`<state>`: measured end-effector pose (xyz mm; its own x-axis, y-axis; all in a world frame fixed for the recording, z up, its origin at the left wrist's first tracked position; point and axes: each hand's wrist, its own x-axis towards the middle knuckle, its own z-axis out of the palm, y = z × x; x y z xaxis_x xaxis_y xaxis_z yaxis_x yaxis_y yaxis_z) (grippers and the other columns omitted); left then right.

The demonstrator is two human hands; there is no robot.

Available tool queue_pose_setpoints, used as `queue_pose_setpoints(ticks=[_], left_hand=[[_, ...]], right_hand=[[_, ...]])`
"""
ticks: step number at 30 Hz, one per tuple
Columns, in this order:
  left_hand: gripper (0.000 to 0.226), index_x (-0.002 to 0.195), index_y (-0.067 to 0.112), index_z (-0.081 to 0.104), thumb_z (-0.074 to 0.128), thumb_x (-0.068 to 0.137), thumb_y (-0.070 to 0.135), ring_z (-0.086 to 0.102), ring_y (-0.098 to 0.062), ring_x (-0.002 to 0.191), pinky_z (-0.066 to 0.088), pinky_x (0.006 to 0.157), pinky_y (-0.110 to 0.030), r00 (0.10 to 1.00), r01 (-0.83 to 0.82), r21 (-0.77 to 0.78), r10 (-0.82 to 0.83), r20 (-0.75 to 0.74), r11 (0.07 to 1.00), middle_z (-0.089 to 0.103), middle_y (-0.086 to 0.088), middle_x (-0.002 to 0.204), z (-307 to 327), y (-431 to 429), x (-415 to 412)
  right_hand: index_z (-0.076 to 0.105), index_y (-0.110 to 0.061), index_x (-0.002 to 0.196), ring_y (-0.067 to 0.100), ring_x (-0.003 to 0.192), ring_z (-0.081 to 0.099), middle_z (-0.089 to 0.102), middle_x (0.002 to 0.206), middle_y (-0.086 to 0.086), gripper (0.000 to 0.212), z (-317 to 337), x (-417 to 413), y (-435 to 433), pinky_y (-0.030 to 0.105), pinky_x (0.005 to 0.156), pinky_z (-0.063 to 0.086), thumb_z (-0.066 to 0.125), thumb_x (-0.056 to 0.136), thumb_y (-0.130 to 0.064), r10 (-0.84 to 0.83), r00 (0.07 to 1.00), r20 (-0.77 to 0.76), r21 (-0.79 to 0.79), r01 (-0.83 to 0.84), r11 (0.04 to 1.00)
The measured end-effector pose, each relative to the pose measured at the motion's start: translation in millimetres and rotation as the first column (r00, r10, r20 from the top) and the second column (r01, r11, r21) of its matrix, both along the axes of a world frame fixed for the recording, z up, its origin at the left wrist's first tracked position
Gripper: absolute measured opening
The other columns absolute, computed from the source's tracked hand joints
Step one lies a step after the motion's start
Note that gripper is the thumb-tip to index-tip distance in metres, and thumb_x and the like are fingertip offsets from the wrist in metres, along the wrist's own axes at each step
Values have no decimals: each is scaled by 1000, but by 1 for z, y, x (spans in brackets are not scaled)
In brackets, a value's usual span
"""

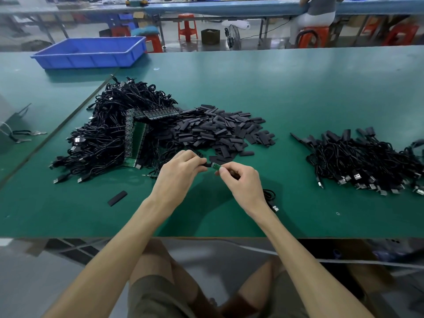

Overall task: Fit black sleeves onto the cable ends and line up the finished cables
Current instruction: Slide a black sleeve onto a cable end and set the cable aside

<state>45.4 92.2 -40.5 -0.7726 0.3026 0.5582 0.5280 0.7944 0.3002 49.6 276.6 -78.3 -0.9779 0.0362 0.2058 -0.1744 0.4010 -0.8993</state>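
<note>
A modest heap of finished cables (362, 161) is seen at the right of the frame; a far larger tangle of unsleeved cables (107, 138) at centre left is judged still to be done. At lower centre a flat, matte black sleeve (205, 165) is pinched by the left hand (181, 171), and the cable's small green board end (215, 167) by the right hand (241, 180). Between the heaps spare sleeves (220, 134) are piled.

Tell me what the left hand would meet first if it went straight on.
The left hand, pinching a black sleeve, points right: it would likely first meet the green board end pinched by the right hand.
</note>
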Motion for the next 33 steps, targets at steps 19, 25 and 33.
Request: queue_pose_setpoints(ticks=[19,25,33], left_hand=[[21,108,5,73,78,88,6,59,-22,93,58,60,-39,975,209,-211,-221,-33,955,66,-4,100,7,-13,-17],[18,106,5,70,72,94,18,59,-25,91,57,65,-39,963,228,-261,-256,-79,938,64,-6,99,4,-7,-11],[11,103,5,69,68,97,15,56,-25,91,54,72,-39,959,245,-260,-272,-74,934,62,-6,101,6,-8,-11]], right_hand=[[75,-28,84,6,52,41,58,58,-3,20,-1,0,2,30,58,34,62,97,-37,64,998,6,7,-64,998],[76,-28,89,5,53,48,64,60,-11,18,0,0,2,30,57,40,64,100,-34,98,995,15,41,-98,994],[77,-23,94,6,63,64,74,71,-10,6,4,3,1,31,67,55,71,96,-24,149,989,19,-8,-149,989]])
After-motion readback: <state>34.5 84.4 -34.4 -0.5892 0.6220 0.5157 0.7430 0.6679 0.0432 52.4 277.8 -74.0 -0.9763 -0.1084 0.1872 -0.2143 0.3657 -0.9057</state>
